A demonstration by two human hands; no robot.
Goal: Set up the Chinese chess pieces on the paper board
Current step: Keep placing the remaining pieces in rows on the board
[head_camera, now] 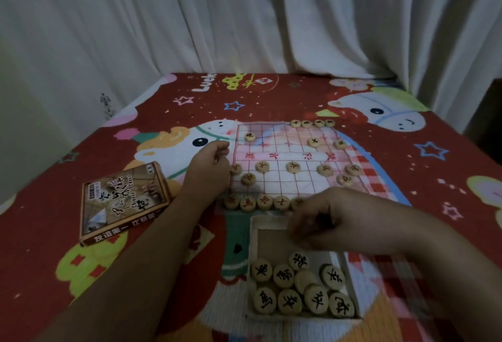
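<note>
**Board half set, both hands at work**

Head view: The paper board (282, 149) lies in the middle of a surface (274, 97) covered with a red cartoon cloth. Round wooden pieces (293, 167) stand on it. Four sit in a row at its far right corner, three more lie just inside that end, and red-lettered ones are spread over the near half. A row of five runs along the left part of its near edge.

The left hand (210, 162) rests at the board's left edge. Its fingers are curled into a loose fist, and I cannot tell whether it holds anything.

Just in front of the board lies an open tray (252, 249), and about ten black-lettered pieces are bunched at the end far from the board. The right hand (323, 219) hovers over the tray's end nearest the board with its fingers bent downward. It is blurred, so I cannot tell whether it holds a piece.

The box lid (122, 200) lies left of the board, apart from it. A pale curtain (244, 16) hangs beyond the board.
</note>
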